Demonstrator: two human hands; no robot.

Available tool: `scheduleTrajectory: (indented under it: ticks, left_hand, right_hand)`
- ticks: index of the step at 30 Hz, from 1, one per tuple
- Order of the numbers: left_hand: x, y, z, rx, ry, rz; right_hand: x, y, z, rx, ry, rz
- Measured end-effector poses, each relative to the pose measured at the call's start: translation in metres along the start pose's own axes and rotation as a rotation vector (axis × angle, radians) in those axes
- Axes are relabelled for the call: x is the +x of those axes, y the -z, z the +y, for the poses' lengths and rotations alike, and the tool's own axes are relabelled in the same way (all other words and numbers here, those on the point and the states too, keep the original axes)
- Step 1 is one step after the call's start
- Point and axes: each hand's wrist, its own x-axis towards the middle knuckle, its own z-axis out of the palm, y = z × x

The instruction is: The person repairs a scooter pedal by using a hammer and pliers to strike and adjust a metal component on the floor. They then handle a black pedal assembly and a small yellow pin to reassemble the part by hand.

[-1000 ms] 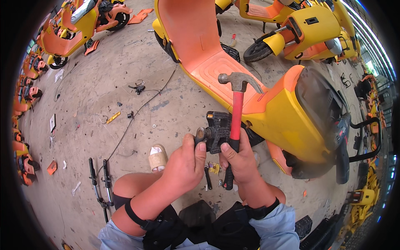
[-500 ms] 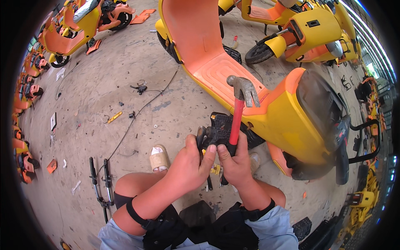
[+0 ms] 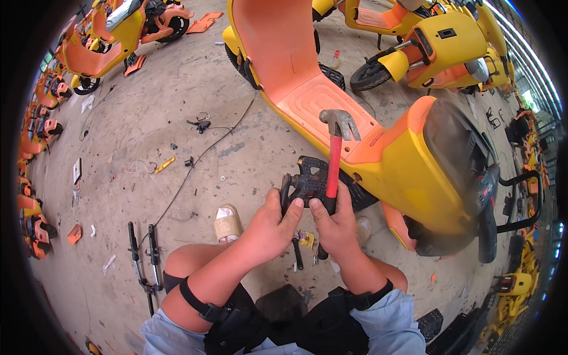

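Light-blue sleeves (image 3: 387,322), black forearm straps (image 3: 198,302), beige sandal (image 3: 226,223).

A grey concrete floor (image 3: 177,106), stained and littered with small scraps, spreads around a large yellow-and-orange scooter (image 3: 378,148). More scooters (image 3: 106,35) of the same colours line the floor's left edge and stand behind the large one. Daylight falls evenly; bright strip lights (image 3: 526,77) run beyond it at right.

A small flat white rectangular card or label (image 3: 77,171) lies on the concrete floor (image 3: 142,118), far left; nothing else of the kind shows.
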Motion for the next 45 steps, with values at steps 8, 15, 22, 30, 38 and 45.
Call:
scheduleTrajectory:
  ticks: [8, 15, 22, 30, 38, 45]
  left_hand:
    - [-0.003, 0.004, 0.017, -0.145, 0.071, -0.001]
    - [-0.002, 0.005, 0.013, -0.085, 0.070, 0.000]
    - [0.001, 0.003, 0.002, 0.021, -0.042, 0.048]
    - [0.000, 0.007, 0.005, 0.146, -0.059, 0.052]
    - [-0.001, 0.009, 0.007, 0.114, -0.119, 0.090]
    - [-0.007, -0.001, 0.011, 0.318, -0.217, 0.143]
  right_hand:
    - [0.005, -0.001, -0.009, 0.405, -0.333, 0.048]
    - [0.007, 0.000, -0.009, 0.444, -0.386, 0.048]
    - [0.009, 0.001, -0.009, 0.489, -0.419, 0.012]
    - [0.008, -0.001, -0.010, 0.469, -0.385, -0.019]
    - [0.014, 0.009, -0.015, 0.486, -0.453, -0.002]
    - [0.011, 0.009, -0.020, 0.443, -0.423, 0.024]
